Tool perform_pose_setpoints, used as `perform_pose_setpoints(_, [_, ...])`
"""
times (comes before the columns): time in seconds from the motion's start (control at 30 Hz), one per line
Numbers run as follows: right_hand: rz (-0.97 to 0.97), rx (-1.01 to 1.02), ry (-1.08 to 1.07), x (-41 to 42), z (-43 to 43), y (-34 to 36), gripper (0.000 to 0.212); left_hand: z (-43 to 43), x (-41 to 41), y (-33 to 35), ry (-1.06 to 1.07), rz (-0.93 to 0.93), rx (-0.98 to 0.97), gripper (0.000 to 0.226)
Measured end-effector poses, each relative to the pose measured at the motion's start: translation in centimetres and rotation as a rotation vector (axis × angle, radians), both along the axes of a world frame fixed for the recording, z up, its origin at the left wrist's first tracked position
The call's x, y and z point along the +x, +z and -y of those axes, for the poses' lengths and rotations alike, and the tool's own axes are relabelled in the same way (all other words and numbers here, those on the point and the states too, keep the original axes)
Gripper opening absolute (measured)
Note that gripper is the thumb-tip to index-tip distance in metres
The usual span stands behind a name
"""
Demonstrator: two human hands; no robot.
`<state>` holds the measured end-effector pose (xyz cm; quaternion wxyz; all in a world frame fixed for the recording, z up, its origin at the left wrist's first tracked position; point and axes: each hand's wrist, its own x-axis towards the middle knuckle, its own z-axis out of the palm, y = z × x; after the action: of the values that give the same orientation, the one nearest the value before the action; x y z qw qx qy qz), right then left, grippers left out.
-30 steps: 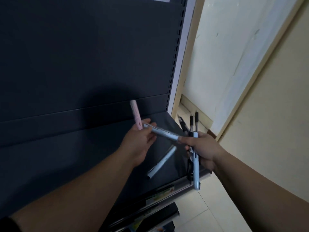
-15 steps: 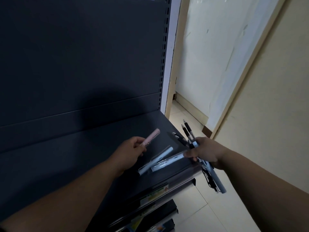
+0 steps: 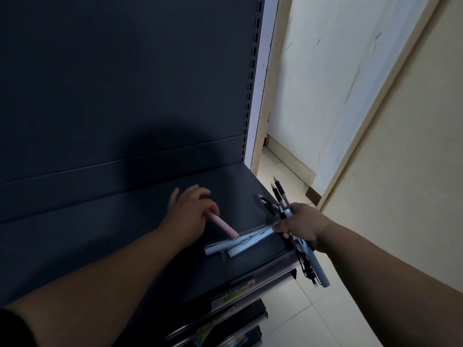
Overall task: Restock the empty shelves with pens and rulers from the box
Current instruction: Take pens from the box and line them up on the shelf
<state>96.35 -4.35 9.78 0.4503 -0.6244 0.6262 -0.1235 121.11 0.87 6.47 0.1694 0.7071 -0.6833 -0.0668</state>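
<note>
Since pens are light, stiff and kinda slick, the pink pen (image 3: 224, 226) is best held mid-barrel; it's pinched by the left hand (image 3: 189, 214), low over the shelf (image 3: 100, 234) just beside two blue pens (image 3: 240, 242). A bundle of pens (image 3: 279, 205) is gripped by the right hand (image 3: 302, 226).

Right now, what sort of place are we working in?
Likely a shop: dark retail shelf with a slotted upright, label strip along its front edge, blue pens laid on it. The left hand holds a pink pen; the right hand grips a pen bundle.
</note>
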Motion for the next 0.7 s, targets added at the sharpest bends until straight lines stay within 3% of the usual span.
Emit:
perform_pose_setpoints(0.07, [0.06,-0.016,-0.059,0.1,0.0,-0.2,0.019,0.7,-0.1,-0.5,-0.037,-0.006,-0.091,0.026])
perform_pose_setpoints(0.13, [0.111,0.0,-0.085,0.2,-0.1,-0.2,0.018,1.1,-0.6,-0.9,-0.035,-0.168,-0.171,0.028])
perform_pose_setpoints(0.27, [0.134,0.03,-0.079,0.0,-0.4,-0.2,0.021,1.4,-2.6,-0.9,0.031,-0.449,0.006,0.041])
perform_pose_setpoints(0.37, [0.112,-0.002,-0.114,-0.3,-0.3,-0.6,0.022,1.7,-4.0,-0.9,0.038,-0.426,0.1,0.034])
perform_pose_setpoints(0.57, [-0.123,-0.069,-0.022,-0.6,-0.2,-0.5,0.021,1.6,-5.2,-0.9,-0.057,-0.388,0.166,0.044])
perform_pose_setpoints(0.7, [-0.179,-0.004,0.062,-0.2,-0.5,-0.4,0.017,1.6,-5.0,-0.5,-0.159,-0.227,0.205,0.032])
